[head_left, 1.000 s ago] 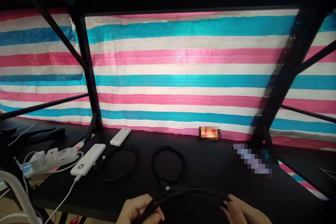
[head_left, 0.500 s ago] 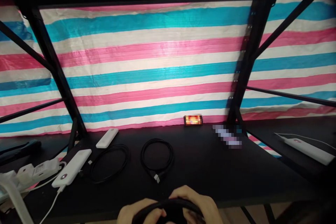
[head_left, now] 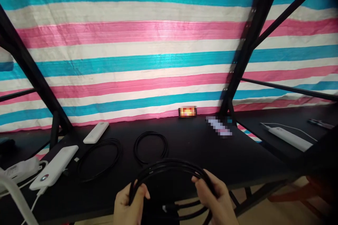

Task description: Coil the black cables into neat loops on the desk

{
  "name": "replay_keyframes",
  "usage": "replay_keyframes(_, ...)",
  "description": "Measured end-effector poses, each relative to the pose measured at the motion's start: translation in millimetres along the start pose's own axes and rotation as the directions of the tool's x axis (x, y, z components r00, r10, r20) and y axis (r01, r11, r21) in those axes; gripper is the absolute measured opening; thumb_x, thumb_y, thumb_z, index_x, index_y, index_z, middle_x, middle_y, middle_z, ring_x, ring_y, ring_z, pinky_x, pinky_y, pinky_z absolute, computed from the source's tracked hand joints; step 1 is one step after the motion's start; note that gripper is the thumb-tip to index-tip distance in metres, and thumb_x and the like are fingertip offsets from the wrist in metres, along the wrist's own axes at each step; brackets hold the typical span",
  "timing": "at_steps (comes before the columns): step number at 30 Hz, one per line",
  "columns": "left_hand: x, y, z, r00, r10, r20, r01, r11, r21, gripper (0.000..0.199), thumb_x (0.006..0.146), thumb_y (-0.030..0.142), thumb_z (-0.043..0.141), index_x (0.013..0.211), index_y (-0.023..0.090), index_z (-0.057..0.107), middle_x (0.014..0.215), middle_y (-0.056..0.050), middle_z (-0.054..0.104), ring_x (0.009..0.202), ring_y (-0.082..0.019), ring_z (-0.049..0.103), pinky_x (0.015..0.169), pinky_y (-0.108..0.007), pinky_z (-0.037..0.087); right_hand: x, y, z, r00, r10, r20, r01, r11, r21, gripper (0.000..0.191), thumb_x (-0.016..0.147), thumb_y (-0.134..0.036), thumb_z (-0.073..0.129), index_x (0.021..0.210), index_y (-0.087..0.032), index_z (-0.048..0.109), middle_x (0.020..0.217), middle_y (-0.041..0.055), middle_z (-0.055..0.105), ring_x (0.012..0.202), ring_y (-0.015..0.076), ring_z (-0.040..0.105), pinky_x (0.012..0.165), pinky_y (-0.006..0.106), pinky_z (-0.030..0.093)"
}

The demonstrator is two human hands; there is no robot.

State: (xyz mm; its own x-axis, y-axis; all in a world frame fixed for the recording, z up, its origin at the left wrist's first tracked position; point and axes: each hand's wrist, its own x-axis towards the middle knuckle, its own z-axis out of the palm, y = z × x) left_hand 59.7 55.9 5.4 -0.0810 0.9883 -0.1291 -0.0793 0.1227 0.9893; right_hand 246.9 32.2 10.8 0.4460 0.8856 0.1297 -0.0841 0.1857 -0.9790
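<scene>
A coiled black cable [head_left: 171, 165] is held up over the near edge of the black tabletop. My left hand [head_left: 130, 202] is closed around the left side of the loop, thumb on top. On its right side, my right hand [head_left: 216, 193] grips the same coil, fingers wrapped round it. A connector end [head_left: 169, 208] of this cable hangs between the hands, low in the picture. Just beyond lies another coiled black cable [head_left: 135, 147], partly hidden by the held one. Further left, a third black coil [head_left: 120, 152] rests flat with a light plug [head_left: 76, 159].
Two white power banks [head_left: 96, 132] lie at the left, the nearer with a white cord. Beside them is a white power strip [head_left: 22, 170]. A pixelated small item [head_left: 188, 111] stands at the back. Black metal posts [head_left: 245, 45] frame a striped sheet [head_left: 148, 35].
Both hands have risen into view with the coiled cable, and its loop and connector now show more. The camera view has shifted down and to the right.
</scene>
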Motion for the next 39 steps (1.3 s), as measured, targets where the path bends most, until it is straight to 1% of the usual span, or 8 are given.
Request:
replay_keyframes(8,3,-3,-27.3,0.980,-0.126,-0.154,0.108,0.987,-0.117,0.048,0.062,0.064,0.067,0.058,0.017,0.059,0.036,0.010,0.028,0.030,-0.003,0.022,0.029,-0.014,0.018,0,-6,8,0.949,0.033,0.312,0.083,0.932,-0.352,0.024,0.076,-0.039,0.068,0.090,-0.020,0.063,0.058,-0.0059,0.038,0.053,0.0101,0.038,0.054,0.023,0.037)
replay_keyframes(17,-13,10,-44.7,0.999,0.021,-0.039,-0.019,0.999,0.051,0.024,0.071,0.032,0.065,0.052,0.018,0.062,0.045,0.004,0.046,0.033,-0.004,0.027,0.031,-0.016,0.017,-29,-4,35,0.987,0.069,0.143,-0.028,0.963,-0.269,0.037,0.064,-0.051,0.078,0.086,-0.023,0.067,0.058,-0.0018,0.052,0.047,0.0094,0.036,0.045,0.023,0.037)
replay_keyframes(21,-7,5,-66.1,0.997,0.028,0.072,-0.032,0.997,0.064,0.005,0.070,0.025,0.067,0.069,0.020,0.067,0.055,0.004,0.054,0.040,-0.006,0.037,0.038,-0.017,0.029,-28,5,35,0.997,0.016,0.080,-0.003,0.986,-0.165,0.033,0.068,-0.052,0.075,0.082,-0.024,0.067,0.061,0.0015,0.059,0.044,0.0105,0.041,0.041,0.023,0.033)
replay_keyframes(24,-5,-2,-81.0,0.989,0.061,0.138,-0.063,0.998,0.011,0.034,0.066,0.028,0.073,0.099,0.024,0.065,0.072,0.002,0.061,0.062,-0.014,0.055,0.060,-0.020,0.044,-20,4,33,0.984,-0.084,0.155,0.100,0.989,-0.104,0.024,0.071,-0.048,0.074,0.072,-0.025,0.067,0.048,-0.0024,0.048,0.041,0.0106,0.042,0.041,0.024,0.031)
replay_keyframes(27,-6,-18,-88.3,0.986,0.098,0.138,-0.097,0.995,-0.011,0.066,0.064,0.041,0.078,0.123,0.027,0.053,0.114,-0.007,0.061,0.106,-0.025,0.056,0.090,-0.029,0.042,-17,0,32,0.980,-0.105,0.168,0.121,0.989,-0.087,0.018,0.074,-0.045,0.072,0.073,-0.028,0.066,0.043,-0.0054,0.040,0.037,0.0106,0.038,0.040,0.025,0.032)
replay_keyframes(30,-9,-47,-84.6,0.990,0.065,0.126,-0.053,0.994,-0.100,0.081,0.068,0.050,0.075,0.136,0.027,0.039,0.134,-0.011,0.049,0.126,-0.029,0.043,0.105,-0.038,0.032,-18,-3,35,0.983,-0.068,0.168,0.082,0.993,-0.079,0.029,0.075,-0.054,0.068,0.065,-0.027,0.061,0.041,-0.0064,0.034,0.036,0.0103,0.035,0.040,0.026,0.033)
replay_keyframes(34,-17,-80,-67.6,0.983,-0.056,0.173,0.115,0.928,-0.355,0.088,0.066,0.058,0.074,0.139,0.025,0.038,0.127,-0.014,0.056,0.118,-0.030,0.053,0.104,-0.045,0.034,-21,-5,41,0.978,-0.022,0.209,0.040,0.996,-0.080,0.057,0.070,-0.071,0.060,0.045,-0.023,0.041,0.040,-0.0069,0.024,0.034,0.0090,0.027,0.038,0.027,0.031)
replay_keyframes(39,-17,-69,-49.2,0.950,-0.143,0.279,0.277,0.799,-0.533,0.075,0.067,0.062,0.071,0.131,0.030,0.050,0.112,-0.011,0.067,0.107,-0.031,0.062,0.101,-0.050,0.037,-28,0,47,0.963,0.032,0.267,-0.074,0.986,0.150,0.066,0.071,-0.070,0.062,0.048,-0.021,0.024,0.042,-0.0104,0.012,0.036,0.0064,0.013,0.037,0.022,0.025)
